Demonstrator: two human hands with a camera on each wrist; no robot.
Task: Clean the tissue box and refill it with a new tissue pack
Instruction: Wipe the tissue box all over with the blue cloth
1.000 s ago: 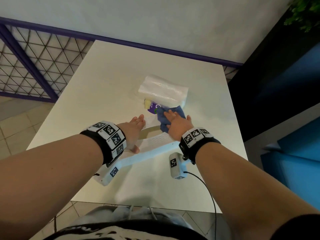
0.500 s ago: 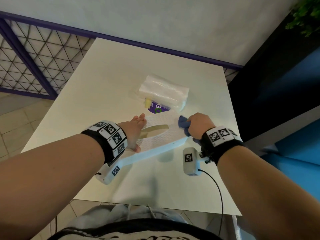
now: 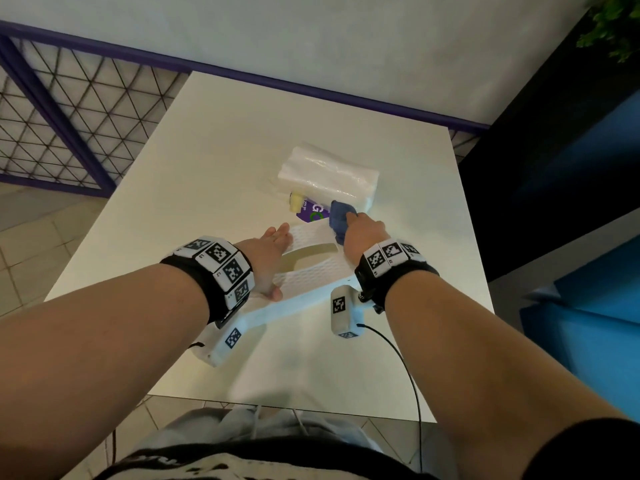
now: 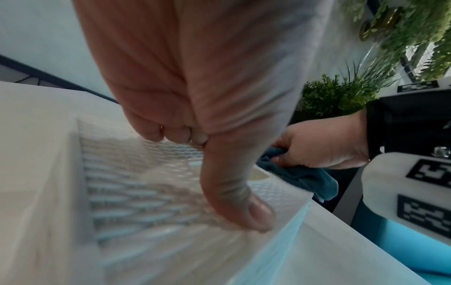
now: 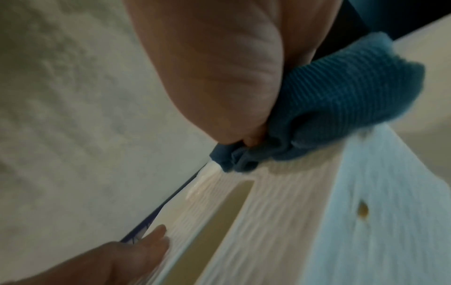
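The right hand (image 3: 363, 233) has swung back from the box's right end to its far corner at one o'clock, fingers bunched around the blue cloth (image 3: 341, 216). The left hand (image 3: 268, 259) lies flat, fingers straight, pressing the white tissue box (image 3: 311, 271) at table centre. The new tissue pack (image 3: 329, 176) lies at twelve o'clock, just beyond the box.

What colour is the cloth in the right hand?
Blue. The cloth, gripped by the right hand, shows best in the right wrist view.
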